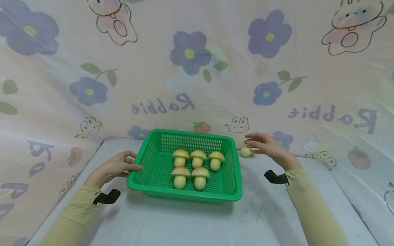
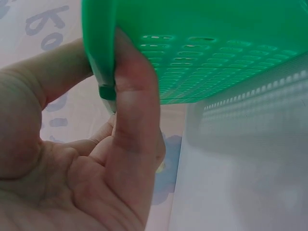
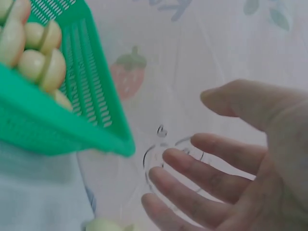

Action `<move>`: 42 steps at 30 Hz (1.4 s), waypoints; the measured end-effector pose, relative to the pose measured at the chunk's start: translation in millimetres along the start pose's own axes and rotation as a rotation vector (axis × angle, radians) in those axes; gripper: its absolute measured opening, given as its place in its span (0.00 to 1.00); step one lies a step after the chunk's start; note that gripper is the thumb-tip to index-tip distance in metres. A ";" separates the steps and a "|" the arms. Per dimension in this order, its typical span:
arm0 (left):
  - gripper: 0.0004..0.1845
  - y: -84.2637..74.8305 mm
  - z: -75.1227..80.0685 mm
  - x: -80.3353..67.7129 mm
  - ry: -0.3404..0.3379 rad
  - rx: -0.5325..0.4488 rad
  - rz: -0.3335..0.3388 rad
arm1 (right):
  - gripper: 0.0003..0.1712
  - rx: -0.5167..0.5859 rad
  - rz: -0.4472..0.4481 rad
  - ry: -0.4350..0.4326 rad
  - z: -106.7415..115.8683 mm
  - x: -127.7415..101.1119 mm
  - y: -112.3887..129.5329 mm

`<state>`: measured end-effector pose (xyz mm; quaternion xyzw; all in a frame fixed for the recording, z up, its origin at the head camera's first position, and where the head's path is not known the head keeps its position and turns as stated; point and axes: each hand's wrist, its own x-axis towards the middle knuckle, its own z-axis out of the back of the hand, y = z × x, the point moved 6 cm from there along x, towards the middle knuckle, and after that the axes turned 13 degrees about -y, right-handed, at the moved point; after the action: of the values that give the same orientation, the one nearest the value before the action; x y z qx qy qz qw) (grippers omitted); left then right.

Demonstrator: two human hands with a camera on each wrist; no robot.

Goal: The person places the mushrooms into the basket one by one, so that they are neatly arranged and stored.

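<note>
A green plastic basket (image 1: 184,193) holds several toy mushrooms (image 1: 200,182) with pale stems and tan caps, set in two rows. At its left side my left hand (image 1: 115,166) grips the rim, thumb on one side and fingers curled under the other, as the left wrist view shows. My right hand (image 1: 268,147) is beyond the basket's right edge, fingers apart and holding nothing. Just below its fingertips lies a pale yellow-green piece (image 1: 245,152), partly hidden by the hand; the right wrist view catches only its top (image 3: 106,224).
A white table (image 1: 188,230) lies beneath the basket. Behind and at both sides hangs a patterned cloth (image 1: 220,90) with flowers, rabbits and strawberries, meeting the table's back edge. Black wrist mounts (image 1: 276,177) sit on both sleeves.
</note>
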<state>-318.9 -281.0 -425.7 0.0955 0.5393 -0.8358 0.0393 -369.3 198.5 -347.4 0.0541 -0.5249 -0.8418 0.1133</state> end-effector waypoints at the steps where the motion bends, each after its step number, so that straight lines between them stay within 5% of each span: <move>1: 0.36 0.0 0.2 -0.2 -0.002 0.001 0.001 | 0.28 0.000 -0.007 -0.009 2.1 -1.3 -3.4; 24: 0.33 4.6 0.6 -1.8 -0.008 -0.010 0.014 | 0.33 -0.033 -0.219 -0.063 21.9 -11.2 -108.3; 42: 0.32 1.0 0.3 0.1 -0.008 -0.029 0.011 | 0.38 0.036 -0.302 -0.153 25.4 4.4 -135.3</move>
<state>-318.9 -281.7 -426.4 0.0946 0.5506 -0.8280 0.0476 -397.1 276.7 -457.3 0.0703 -0.5331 -0.8413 -0.0557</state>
